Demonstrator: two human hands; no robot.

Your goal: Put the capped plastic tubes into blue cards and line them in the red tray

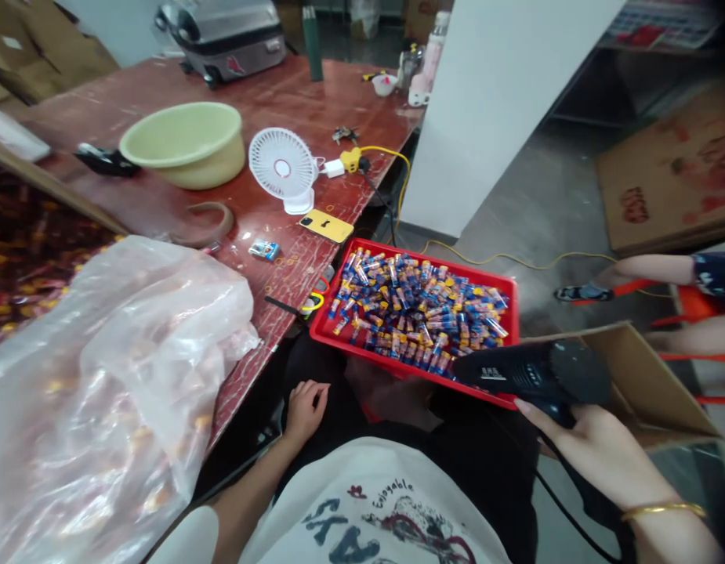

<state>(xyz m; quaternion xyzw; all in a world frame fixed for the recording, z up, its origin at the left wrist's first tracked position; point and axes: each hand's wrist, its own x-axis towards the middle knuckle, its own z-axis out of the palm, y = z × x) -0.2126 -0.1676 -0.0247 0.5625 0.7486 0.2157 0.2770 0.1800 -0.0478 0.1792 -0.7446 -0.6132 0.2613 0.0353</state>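
Observation:
My right hand point(597, 446) grips a black hair dryer point(515, 370) by its handle, at the right. Its nozzle points left over the near right corner of a red tray point(367, 354). Many small clear tubes with blue and pink wrapping and yellow caps point(421, 305) fill the tray, some in rows at the near side, others heaped. The tray sits in front of my lap. My left hand point(305, 409) rests on my dark-trousered thigh, fingers loosely bent and a gap beside the thumb, with nothing in it.
A large translucent plastic bag point(132, 352) covers the left table edge. On the red table point(256, 102) stand a yellow basin point(186, 149), white fan point(283, 168), yellow phone point(327, 225) and suitcase point(233, 47). Right are a cardboard box point(650, 384), a white pillar point(480, 102) and another person's legs point(644, 270).

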